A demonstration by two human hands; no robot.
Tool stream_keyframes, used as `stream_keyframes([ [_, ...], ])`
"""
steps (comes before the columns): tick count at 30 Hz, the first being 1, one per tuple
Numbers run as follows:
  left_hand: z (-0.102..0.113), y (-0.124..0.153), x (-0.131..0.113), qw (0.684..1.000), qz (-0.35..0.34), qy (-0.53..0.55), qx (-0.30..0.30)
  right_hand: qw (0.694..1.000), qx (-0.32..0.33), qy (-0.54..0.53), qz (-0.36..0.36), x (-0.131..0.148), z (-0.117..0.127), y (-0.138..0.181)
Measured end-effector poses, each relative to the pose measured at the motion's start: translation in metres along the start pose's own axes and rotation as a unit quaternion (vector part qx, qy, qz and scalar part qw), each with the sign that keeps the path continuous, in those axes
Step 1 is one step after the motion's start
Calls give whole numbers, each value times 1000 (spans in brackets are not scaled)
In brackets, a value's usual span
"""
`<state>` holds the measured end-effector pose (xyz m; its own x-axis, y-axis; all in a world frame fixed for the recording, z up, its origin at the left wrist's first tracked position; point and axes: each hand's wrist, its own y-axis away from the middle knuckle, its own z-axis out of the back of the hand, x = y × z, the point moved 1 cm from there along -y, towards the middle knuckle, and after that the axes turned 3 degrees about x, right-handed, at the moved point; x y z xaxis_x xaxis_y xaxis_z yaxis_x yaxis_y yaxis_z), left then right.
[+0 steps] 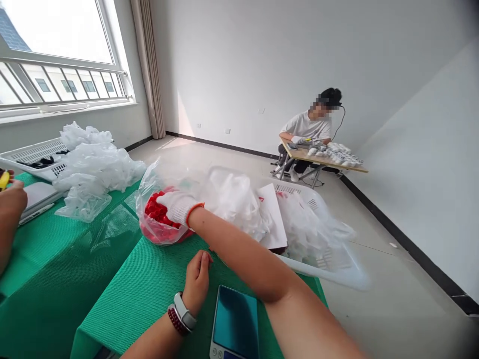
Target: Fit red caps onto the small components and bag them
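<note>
My right hand (178,205), in a white knit glove with an orange cuff, reaches into a clear plastic bag (159,238) of small red plastic pieces (155,208). Its fingertips are hidden among the pieces, so whether they grip any does not show. My left hand (198,275) is bare and closed near the green table cover, with a watch and a beaded bracelet on the wrist. What it holds, if anything, is hidden. Beside it lies a flat digital scale (236,319) with a dark, shiny top.
A white basket (318,271) holds clear plastic bags (239,199) and a white card (273,217). At left, another person's hand (13,199) holds something yellow near more bags (99,164) and a basket (32,148) of black items. Across the room a person (312,124) sits at a table (329,160).
</note>
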<state>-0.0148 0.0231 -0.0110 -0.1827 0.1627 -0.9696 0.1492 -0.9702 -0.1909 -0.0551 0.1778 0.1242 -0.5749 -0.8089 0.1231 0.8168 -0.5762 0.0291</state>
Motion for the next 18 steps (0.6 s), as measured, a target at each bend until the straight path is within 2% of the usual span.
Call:
stream_keyframes([
  [3, 0, -1, 1, 1000, 7, 11, 0, 1000, 6, 18, -4, -1, -8, 0],
  [9, 0, -3, 1, 1000, 3, 2, -5, 999, 24, 14, -26, 1, -4, 16],
  [14, 2, -5, 1, 1000, -3, 2, -18, 993, -97, -58, -29, -7, 7, 43],
  [18, 3, -7, 2, 1000, -12, 6, -19, 973, -211, -97, -5, -7, 18, 102],
])
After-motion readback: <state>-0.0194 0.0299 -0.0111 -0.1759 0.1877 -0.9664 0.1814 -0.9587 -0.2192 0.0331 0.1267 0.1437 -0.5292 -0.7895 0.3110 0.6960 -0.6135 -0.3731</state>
